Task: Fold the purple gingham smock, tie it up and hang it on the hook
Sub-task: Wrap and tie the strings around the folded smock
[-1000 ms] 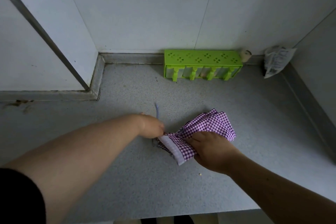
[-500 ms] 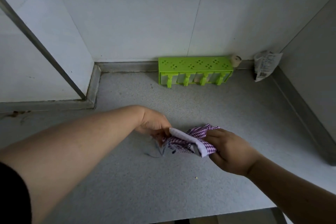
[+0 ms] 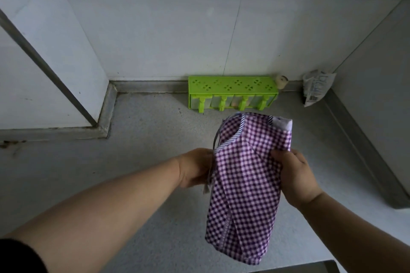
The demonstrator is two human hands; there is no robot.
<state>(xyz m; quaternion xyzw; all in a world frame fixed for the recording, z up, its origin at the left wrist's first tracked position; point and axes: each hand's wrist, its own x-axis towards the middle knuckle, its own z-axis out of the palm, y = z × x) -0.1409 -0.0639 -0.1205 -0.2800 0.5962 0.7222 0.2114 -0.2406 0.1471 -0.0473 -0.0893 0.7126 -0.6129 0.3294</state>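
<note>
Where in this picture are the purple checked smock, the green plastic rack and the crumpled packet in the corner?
purple gingham smock (image 3: 246, 184): head view, middle of the folded cloth.
green rack (image 3: 230, 85): head view, its perforated top.
crumpled packet (image 3: 316, 88): head view, its printed front, leaning in the right corner.

Purple-and-white gingham cloth smock (image 3: 246, 182), folded into a long narrow bundle, held upright above the counter and gripped at both side edges. A striped trim band runs diagonally near the top; thin ties dangle at its left edge, possibly unknotted.
</note>
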